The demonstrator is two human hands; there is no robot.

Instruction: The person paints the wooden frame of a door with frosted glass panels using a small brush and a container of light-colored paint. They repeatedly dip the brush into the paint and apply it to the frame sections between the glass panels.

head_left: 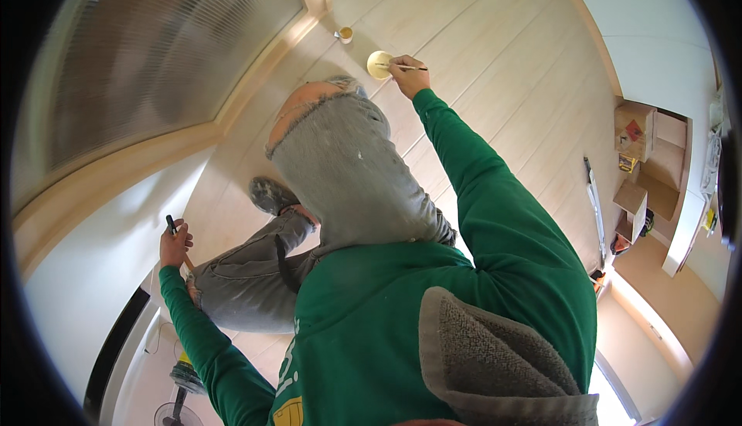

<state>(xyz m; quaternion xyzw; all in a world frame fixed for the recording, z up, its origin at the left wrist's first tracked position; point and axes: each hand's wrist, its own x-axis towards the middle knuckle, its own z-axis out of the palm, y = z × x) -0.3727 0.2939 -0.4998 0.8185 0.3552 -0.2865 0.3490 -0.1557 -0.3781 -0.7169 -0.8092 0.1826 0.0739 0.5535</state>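
Observation:
My right hand (410, 74) is closed round a thin paintbrush (421, 68), whose tip reaches over a round, pale yellow lid-like disc (377, 61) on the floor. Just beyond it, to the left, stands a small pot (345, 33) with something yellowish-brown inside. Down at the left, beside the white wall panel, my left hand (175, 245) grips a slim stick-like tool (170, 222) with a black end. Its lower part is mostly hidden by the hand, so its kind is unclear.
A door (224, 128) with ribbed glass and a wooden frame stands at the left. Pale planks make up the floor (502, 78). Cardboard boxes (635, 128) sit in an open cabinet at the right, near a long strip (595, 206). A fan (178, 413) is at the lower left.

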